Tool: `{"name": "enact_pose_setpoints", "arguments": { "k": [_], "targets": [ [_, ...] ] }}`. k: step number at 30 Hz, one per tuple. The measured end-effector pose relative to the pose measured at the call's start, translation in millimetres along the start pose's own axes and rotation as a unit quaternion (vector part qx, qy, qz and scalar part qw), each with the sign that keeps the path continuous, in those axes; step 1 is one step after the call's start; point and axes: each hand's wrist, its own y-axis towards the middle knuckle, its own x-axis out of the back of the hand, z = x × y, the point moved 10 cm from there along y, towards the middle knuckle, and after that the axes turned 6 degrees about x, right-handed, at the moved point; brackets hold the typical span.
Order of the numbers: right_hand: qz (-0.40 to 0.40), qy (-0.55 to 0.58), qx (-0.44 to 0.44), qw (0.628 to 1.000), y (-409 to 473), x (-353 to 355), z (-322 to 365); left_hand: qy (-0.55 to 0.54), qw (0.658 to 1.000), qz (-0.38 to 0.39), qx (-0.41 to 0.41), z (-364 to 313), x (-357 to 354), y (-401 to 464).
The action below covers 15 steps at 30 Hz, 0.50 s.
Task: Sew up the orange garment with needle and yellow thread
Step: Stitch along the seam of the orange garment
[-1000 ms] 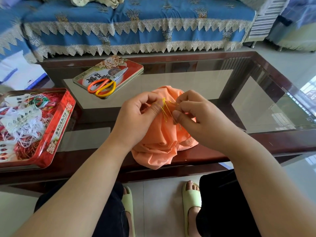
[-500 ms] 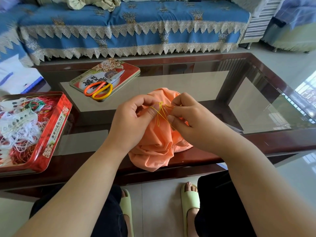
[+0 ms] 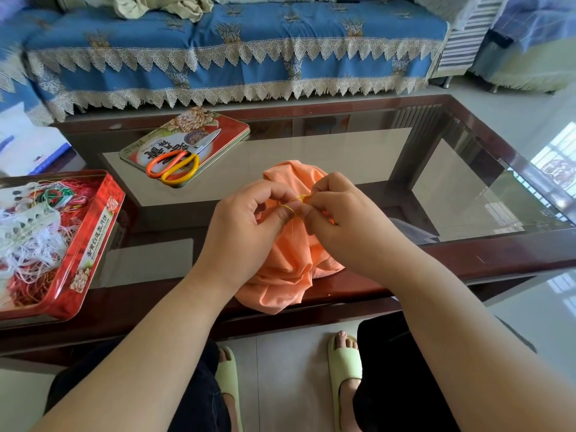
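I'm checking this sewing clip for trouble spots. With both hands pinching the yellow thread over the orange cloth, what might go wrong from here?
1. The yellow thread bunches between the left hand and right hand; it may knot or tangle when pulled.
2. The needle is not visible among the fingers, so a prick seems possible.
3. The orange garment hangs over the table edge and might slide off if tugged.

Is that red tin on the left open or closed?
Open. The red tin has no lid on, and tangled threads show inside it.
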Motion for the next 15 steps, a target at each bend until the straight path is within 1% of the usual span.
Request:
{"name": "enact_pose_setpoints", "arguments": {
  "k": [3, 5, 8, 10, 13, 15],
  "targets": [
    [0.029, 0.044, -0.048, 0.997, 0, -3, -8, -0.007, 1.0, 0.007, 0.007, 0, -1, 0],
    [0.03, 0.088, -0.064, 0.994, 1, -2, -9, -0.018, 1.0, 0.006, 0.015, 1, 0, 0],
    [0.025, 0.121, -0.035, 0.992, 2, 1, -1, -0.026, 0.999, -0.001, 0.035, 5, 2, 1],
    [0.041, 0.145, -0.014, 0.989, 0, 1, 5, -0.047, 0.997, -0.006, 0.059, 11, 4, 3],
    [0.104, 0.149, -0.037, 0.983, -5, -9, 2, -0.07, 0.994, -0.015, 0.084, 19, 8, 6],
    [0.113, 0.142, -0.045, 0.982, -5, -13, 0, -0.072, 0.994, -0.014, 0.086, 20, 8, 6]
  ]
}}
